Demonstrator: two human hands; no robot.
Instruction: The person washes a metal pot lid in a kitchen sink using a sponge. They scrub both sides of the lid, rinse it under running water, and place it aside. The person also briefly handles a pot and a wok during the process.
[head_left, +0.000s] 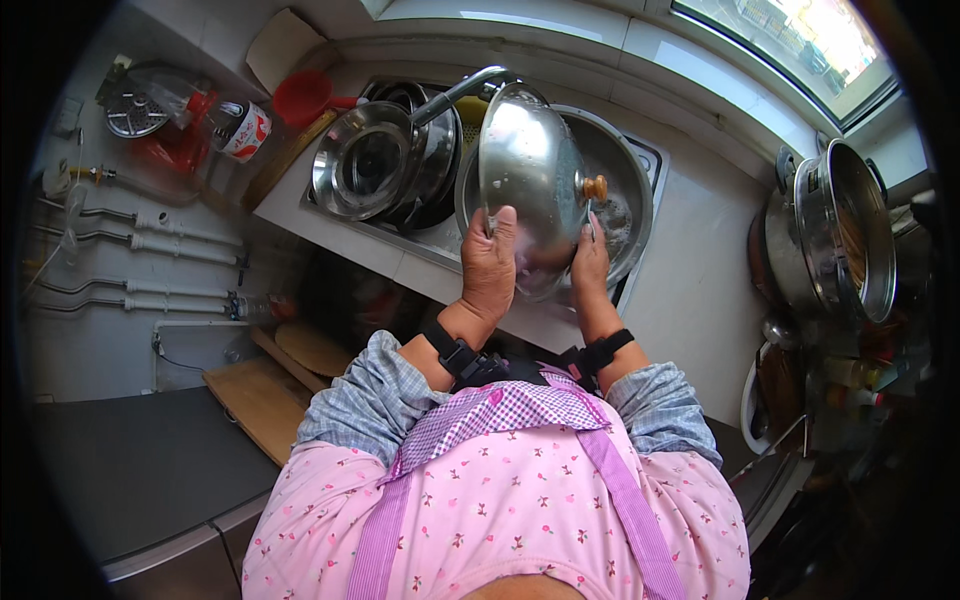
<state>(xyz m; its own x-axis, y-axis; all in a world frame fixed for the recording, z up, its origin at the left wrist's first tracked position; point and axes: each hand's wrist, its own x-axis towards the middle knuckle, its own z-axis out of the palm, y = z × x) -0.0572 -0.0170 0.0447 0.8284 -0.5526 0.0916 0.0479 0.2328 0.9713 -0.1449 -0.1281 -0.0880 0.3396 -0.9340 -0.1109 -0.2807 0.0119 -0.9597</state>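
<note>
A domed metal pot lid (529, 172) with a wooden knob (595, 187) is held tilted on its edge over the sink. My left hand (489, 259) grips its left rim, thumb on top. My right hand (590, 255) is at its lower right side, below the knob, its fingers partly hidden by the lid. Behind and below the lid sits a large metal basin (637, 172) with some foamy water in it. The faucet (457, 94) reaches over to the left, beside the lid. Left of it, metal bowls and pans (367, 161) lean together in the sink.
A stacked steamer pot (806, 225) stands on the counter (694, 247) at the right. A red plastic ladle (304, 97), a plastic bottle (240, 129) and wall pipes (180, 232) are at the left. Wooden boards (247, 405) lie at the lower left, and a window (810, 52) is at the upper right.
</note>
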